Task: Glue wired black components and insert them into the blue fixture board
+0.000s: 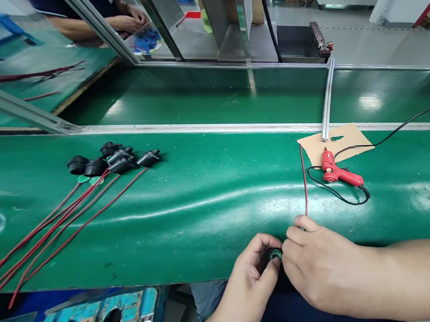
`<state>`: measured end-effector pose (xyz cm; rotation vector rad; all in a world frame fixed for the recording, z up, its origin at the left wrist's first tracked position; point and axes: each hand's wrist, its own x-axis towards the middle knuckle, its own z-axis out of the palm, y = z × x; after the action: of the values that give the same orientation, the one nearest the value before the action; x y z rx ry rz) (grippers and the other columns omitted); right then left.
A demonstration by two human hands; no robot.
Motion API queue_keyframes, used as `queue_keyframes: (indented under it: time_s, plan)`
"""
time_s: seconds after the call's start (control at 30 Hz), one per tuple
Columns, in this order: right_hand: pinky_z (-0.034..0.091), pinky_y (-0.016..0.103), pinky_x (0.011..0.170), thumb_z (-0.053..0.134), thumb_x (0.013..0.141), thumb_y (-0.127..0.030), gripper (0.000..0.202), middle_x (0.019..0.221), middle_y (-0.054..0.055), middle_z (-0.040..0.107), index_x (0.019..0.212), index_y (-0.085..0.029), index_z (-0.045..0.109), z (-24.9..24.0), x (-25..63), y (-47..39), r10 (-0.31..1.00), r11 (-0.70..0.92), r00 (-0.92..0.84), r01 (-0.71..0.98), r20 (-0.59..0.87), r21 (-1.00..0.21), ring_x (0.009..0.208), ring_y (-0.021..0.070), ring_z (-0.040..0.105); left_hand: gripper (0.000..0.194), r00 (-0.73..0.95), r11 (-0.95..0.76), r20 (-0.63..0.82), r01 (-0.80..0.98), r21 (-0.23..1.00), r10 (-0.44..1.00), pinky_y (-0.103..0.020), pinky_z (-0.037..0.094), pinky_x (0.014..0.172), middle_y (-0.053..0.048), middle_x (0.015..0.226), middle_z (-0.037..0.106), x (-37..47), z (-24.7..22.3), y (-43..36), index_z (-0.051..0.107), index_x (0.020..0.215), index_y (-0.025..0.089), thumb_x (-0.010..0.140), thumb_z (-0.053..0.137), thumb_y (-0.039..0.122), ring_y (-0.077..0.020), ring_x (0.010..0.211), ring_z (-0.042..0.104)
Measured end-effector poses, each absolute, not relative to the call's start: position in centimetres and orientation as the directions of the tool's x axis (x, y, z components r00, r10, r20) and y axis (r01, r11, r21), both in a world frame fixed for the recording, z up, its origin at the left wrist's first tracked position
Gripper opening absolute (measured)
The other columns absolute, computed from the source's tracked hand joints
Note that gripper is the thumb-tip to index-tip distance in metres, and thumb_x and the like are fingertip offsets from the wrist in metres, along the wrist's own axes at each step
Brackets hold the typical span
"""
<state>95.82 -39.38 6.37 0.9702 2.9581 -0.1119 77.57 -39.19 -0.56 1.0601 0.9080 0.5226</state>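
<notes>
At the front edge of the green mat [205,230], my left hand [250,278] is closed round a small black round part [268,258] with a greenish inner face. My right hand [318,261] touches it from the right, fingers curled; a red wire [304,179] runs from that hand up the mat. Whatever its fingertips pinch at the part is hidden. Several black connectors [121,160] with long red wires [67,215] lie in a group at the left. A red glue gun [337,169] rests at the right, its nozzle over a piece of cardboard [349,139].
A metal rail [198,128] crosses behind the work area, and a short bar [327,99] reaches down to the cardboard. The gun's black cable [400,126] runs right. A blue fixture [111,318] stands below left. Another person's hands [131,22] are behind the frame.
</notes>
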Motion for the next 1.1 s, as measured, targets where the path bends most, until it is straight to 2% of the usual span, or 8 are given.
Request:
queue_keyframes:
  time_s: [0.07, 0.17, 0.23, 0.27, 0.37, 0.53, 0.83, 1.1]
  plan:
    - [0.045, 0.047, 0.090, 0.052, 0.093, -0.009, 0.020, 0.076, 0.007, 0.068, 0.086, -0.013, 0.070, 6.6, 96.2, -39.6, 0.612, 0.791, -0.790, 0.609, 0.049, -0.065, 0.074, 0.0228, 0.057, 0.010, 0.521, 0.414, -0.373, 0.039, 0.909, 0.768, -0.032, 0.046, 0.078, -0.001, 0.089, 0.061, 77.7, -0.6, -39.3, 0.058, 0.096, 0.021, 0.088, 0.054, 0.020, -0.0197, 0.086, 0.056]
    - [0.037, 0.051, 0.110, 0.045, 0.098, -0.007, 0.025, 0.101, 0.011, 0.074, 0.106, -0.010, 0.069, 7.4, 97.3, -40.5, 0.661, 0.748, -0.712, 0.649, 0.235, -0.137, 0.098, 0.0254, 0.063, 0.009, 0.497, 0.406, -0.360, 0.016, 0.914, 0.790, -0.032, 0.046, 0.079, -0.001, 0.091, 0.062, 77.8, -0.6, -39.3, 0.057, 0.096, 0.022, 0.088, 0.053, 0.019, -0.0191, 0.086, 0.056]
    - [0.042, 0.046, 0.107, 0.048, 0.099, -0.010, 0.023, 0.110, 0.012, 0.074, 0.115, -0.013, 0.064, 7.7, 98.1, -41.6, 0.705, 0.706, -0.621, 0.660, 0.342, -0.258, 0.109, 0.0253, 0.063, 0.010, 0.480, 0.405, -0.354, -0.003, 0.914, 0.803, -0.033, 0.047, 0.082, -0.003, 0.095, 0.064, 77.8, -0.5, -39.2, 0.058, 0.098, 0.022, 0.090, 0.053, 0.020, -0.0200, 0.090, 0.057]
    - [0.047, 0.044, 0.101, 0.051, 0.098, -0.010, 0.023, 0.108, 0.011, 0.074, 0.118, -0.014, 0.062, 7.6, 98.5, -42.1, 0.737, 0.674, -0.563, 0.657, 0.374, -0.337, 0.107, 0.0244, 0.064, 0.010, 0.476, 0.408, -0.355, -0.010, 0.913, 0.805, -0.034, 0.047, 0.083, -0.004, 0.097, 0.065, 77.8, -0.5, -39.2, 0.058, 0.099, 0.022, 0.090, 0.053, 0.021, -0.0201, 0.091, 0.058]
    - [0.055, 0.038, 0.083, 0.056, 0.094, -0.005, 0.029, 0.093, 0.008, 0.071, 0.120, -0.018, 0.058, 6.4, 99.1, -43.4, 0.863, 0.505, -0.385, 0.648, 0.326, -0.570, 0.085, 0.0203, 0.066, 0.011, 0.481, 0.430, -0.362, -0.035, 0.902, 0.798, -0.033, 0.049, 0.079, -0.004, 0.101, 0.065, 77.6, -0.5, -39.0, 0.059, 0.101, 0.022, 0.092, 0.052, 0.022, -0.0189, 0.086, 0.058]
    - [0.056, 0.031, 0.071, 0.058, 0.097, -0.012, 0.022, 0.096, 0.006, 0.067, 0.116, -0.020, 0.061, 4.1, 98.1, -43.4, 0.955, 0.257, -0.269, 0.526, 0.129, -0.811, 0.081, 0.0166, 0.064, 0.012, 0.507, 0.445, -0.355, -0.064, 0.893, 0.785, -0.032, 0.051, 0.078, -0.004, 0.103, 0.066, 77.4, -0.4, -39.1, 0.059, 0.104, 0.023, 0.094, 0.053, 0.024, -0.0185, 0.086, 0.059]
    - [0.052, 0.028, 0.069, 0.057, 0.095, -0.014, 0.013, 0.088, 0.005, 0.067, 0.105, -0.017, 0.064, 3.4, 95.7, -42.2, 0.933, 0.296, -0.333, 0.490, 0.138, -0.820, 0.074, 0.0149, 0.061, 0.012, 0.465, 0.419, -0.328, -0.106, 0.902, 0.822, -0.031, 0.050, 0.089, -0.003, 0.099, 0.065, 77.8, 0.1, -39.9, 0.061, 0.105, 0.024, 0.093, 0.060, 0.025, -0.0206, 0.097, 0.061]
    - [0.049, 0.027, 0.066, 0.048, 0.090, -0.010, 0.011, 0.080, 0.001, 0.059, 0.089, -0.021, 0.051, 2.2, 95.0, -42.7, 0.944, 0.288, -0.295, 0.525, 0.146, -0.801, 0.072, 0.0152, 0.056, 0.021, 0.493, 0.495, -0.379, -0.125, 0.860, 0.783, -0.032, 0.049, 0.091, -0.003, 0.102, 0.067, 77.7, -0.3, -39.4, 0.062, 0.109, 0.024, 0.088, 0.061, 0.019, -0.0205, 0.100, 0.061]
